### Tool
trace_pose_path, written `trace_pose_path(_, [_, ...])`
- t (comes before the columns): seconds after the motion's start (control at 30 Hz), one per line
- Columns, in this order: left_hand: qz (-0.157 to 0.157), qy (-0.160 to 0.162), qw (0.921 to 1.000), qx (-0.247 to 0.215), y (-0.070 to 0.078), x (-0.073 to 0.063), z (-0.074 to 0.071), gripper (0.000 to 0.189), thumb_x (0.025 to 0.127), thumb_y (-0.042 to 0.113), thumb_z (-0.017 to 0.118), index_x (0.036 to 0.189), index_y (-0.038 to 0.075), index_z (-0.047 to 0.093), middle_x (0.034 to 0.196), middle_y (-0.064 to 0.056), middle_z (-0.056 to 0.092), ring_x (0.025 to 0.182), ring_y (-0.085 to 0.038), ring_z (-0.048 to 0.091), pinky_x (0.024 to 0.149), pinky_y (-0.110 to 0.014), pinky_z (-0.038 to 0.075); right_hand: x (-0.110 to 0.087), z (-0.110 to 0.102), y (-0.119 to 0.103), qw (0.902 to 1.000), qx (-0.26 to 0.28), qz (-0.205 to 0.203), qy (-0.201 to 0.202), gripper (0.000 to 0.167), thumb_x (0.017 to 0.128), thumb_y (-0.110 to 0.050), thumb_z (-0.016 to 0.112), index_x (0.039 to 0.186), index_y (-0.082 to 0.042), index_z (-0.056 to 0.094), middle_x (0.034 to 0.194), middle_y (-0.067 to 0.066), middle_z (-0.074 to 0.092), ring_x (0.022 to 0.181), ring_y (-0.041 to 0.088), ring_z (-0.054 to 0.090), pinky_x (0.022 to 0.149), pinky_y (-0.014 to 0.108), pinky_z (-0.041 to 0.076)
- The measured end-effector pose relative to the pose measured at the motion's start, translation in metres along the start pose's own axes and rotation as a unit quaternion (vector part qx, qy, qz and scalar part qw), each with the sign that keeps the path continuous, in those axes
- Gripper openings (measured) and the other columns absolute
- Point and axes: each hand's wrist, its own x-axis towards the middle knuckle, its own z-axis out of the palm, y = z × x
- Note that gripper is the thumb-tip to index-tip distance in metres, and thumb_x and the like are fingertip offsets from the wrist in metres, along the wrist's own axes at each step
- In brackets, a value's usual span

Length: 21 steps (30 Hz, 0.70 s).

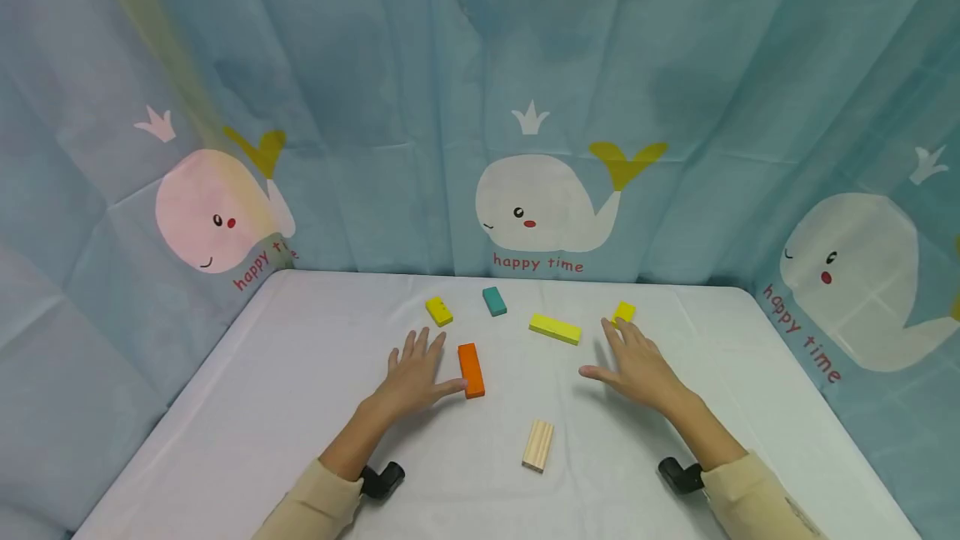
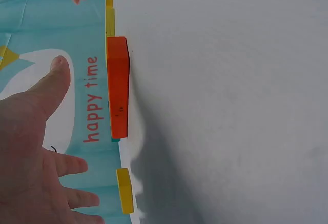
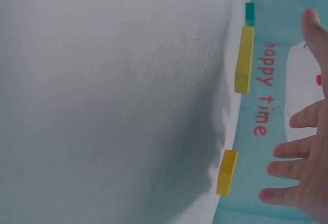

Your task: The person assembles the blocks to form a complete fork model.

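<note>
Hovering: left hand [image 1: 412,379], right hand [image 1: 637,368]; fingers spread, holding nothing
Orange block [image 1: 470,367]: just right of left hand, the nearer
Long axis: roughly fore-aft

Round my white surface's [image 1: 285,407] middle I have an orange block [image 1: 471,371] at nine o'clock, a yellow block [image 1: 438,312] at ten, a teal block [image 1: 494,302] at eleven, a lime block [image 1: 555,329] at half past one, another yellow block [image 1: 625,309] at two, a pale striped block [image 1: 537,446] at half past five. My sleeves [image 1: 307,502] are beige; the blue curtain [image 1: 390,215] bears white whales [image 1: 540,198].
</note>
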Motion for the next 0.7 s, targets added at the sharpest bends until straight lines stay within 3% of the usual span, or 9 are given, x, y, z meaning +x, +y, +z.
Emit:
trace_pose_path(0.43, [0.010, -0.016, 0.9998, -0.012, 0.005, 0.010, 0.004, 0.098, 0.082, 0.057, 0.070, 0.153, 0.006, 0.027, 0.160, -0.025, 0.017, 0.149, -0.044, 0.014, 0.116, -0.066, 0.012, 0.021, 0.005, -0.005, 0.9997, 0.011, -0.007, -0.023, 0.101, 0.083, -0.066, 0.062, 0.150, 0.002, 0.029, 0.153, 0.030, 0.030, 0.142, 0.048, 0.029, 0.112, 0.063, 0.027])
trace_pose_path(0.7, [0.015, -0.024, 0.9993, -0.022, 0.008, 0.016, 0.010, 0.102, 0.078, 0.058, 0.073, 0.154, 0.007, 0.026, 0.162, -0.020, 0.016, 0.151, -0.037, 0.014, 0.121, -0.055, 0.015, 0.033, 0.004, -0.009, 0.9994, 0.014, -0.010, -0.030, 0.098, 0.083, -0.063, 0.063, 0.150, 0.002, 0.030, 0.152, 0.029, 0.033, 0.141, 0.046, 0.032, 0.111, 0.062, 0.030])
